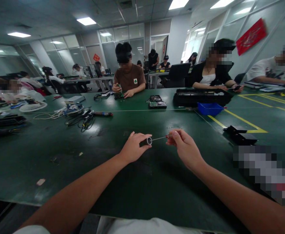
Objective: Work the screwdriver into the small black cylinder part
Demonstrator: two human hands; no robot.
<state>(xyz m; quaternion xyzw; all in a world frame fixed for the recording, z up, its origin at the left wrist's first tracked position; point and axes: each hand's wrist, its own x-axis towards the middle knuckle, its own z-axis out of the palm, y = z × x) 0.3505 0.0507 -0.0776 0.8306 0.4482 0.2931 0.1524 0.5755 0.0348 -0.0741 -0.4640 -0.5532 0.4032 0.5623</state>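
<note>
Between the thumb and fingers of my left hand (132, 148) is a small dark cylinder (149, 141), its round end with a pale rim turned to the right. My right hand (185, 148) pinches a thin-shafted screwdriver (159, 139); a bit of reddish handle shows at the fingertips. The shaft points left and its tip meets the cylinder's round end. Whether the tip is inside or only touching, I cannot tell. Both hands are held above the green tabletop (132, 191).
Hard drives (156, 102) lie ahead, beside a long black housing (202, 97) and a blue bin (210, 109). Tangled cables (84, 117) are at left. Black parts (240, 135) sit at right. A co-worker in a brown shirt (129, 79) works across the table.
</note>
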